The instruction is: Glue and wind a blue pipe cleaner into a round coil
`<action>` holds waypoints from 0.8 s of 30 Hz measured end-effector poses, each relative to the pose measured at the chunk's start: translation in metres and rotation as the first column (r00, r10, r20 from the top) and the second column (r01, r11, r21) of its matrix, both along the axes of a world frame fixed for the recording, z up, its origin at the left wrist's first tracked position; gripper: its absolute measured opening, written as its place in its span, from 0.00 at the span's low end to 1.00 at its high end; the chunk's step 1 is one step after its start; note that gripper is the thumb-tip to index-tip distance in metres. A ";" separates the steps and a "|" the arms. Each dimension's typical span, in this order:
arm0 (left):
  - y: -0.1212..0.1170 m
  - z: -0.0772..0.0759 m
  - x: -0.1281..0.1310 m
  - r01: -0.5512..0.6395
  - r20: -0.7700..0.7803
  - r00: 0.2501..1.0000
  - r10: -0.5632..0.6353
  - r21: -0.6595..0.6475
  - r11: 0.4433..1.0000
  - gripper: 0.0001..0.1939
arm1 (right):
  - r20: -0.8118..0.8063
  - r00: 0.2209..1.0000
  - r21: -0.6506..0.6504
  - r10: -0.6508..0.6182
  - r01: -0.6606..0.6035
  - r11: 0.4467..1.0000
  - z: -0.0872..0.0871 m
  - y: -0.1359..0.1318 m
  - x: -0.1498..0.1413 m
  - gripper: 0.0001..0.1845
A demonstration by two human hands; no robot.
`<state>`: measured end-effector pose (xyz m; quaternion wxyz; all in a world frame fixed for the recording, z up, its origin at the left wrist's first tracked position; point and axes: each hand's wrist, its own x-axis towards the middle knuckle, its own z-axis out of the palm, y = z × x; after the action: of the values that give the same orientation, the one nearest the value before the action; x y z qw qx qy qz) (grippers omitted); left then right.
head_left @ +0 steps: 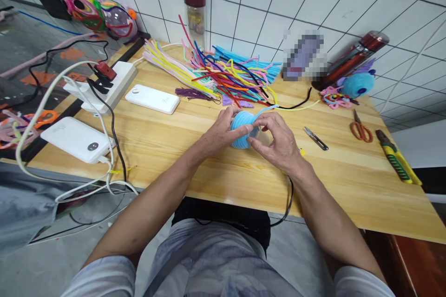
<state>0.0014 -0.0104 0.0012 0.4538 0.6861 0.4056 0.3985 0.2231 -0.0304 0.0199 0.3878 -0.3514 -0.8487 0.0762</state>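
Observation:
Near the table's middle is a rounded, partly clear form wound with light blue pipe cleaner (240, 131). My left hand (223, 131) grips it from the left, thumb across the front and fingers behind. At its uncovered right end, my right hand (277, 137) curves its thumb and index finger against the form. A loose blue pipe cleaner end (266, 109) sticks out up and right above my right hand. Behind my hands lies a heap of coloured pipe cleaners (240, 76), with a purple bundle (197, 93) at its near left.
Thread snips (316, 138), orange-handled scissors (361, 127) and pliers (397, 160) lie right. Power banks (152, 99) and a power strip (114, 86) with trailing cables stand left. A glass bottle (195, 14), a red flask (351, 60) and a blue craft figure (357, 84) are at the back.

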 end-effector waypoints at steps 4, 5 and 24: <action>0.001 -0.001 -0.001 0.014 0.014 1.000 -0.014 -0.004 1.000 0.28 | -0.001 1.000 -0.029 0.016 -0.016 0.999 0.001 0.001 0.003 0.10; 0.001 -0.001 -0.001 0.018 0.014 1.000 -0.018 -0.008 1.000 0.28 | 0.000 1.000 -0.034 0.021 -0.021 0.999 0.002 0.002 0.005 0.10; 0.002 0.000 -0.002 0.033 0.008 0.999 -0.033 -0.042 0.999 0.29 | 0.025 0.986 -0.237 0.166 -0.156 0.959 0.012 0.003 0.022 0.21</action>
<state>-0.0008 -0.0084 0.0012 0.4761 0.6816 0.4008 0.3849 0.2453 -0.0275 0.0320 0.3173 -0.3260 -0.8680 0.1991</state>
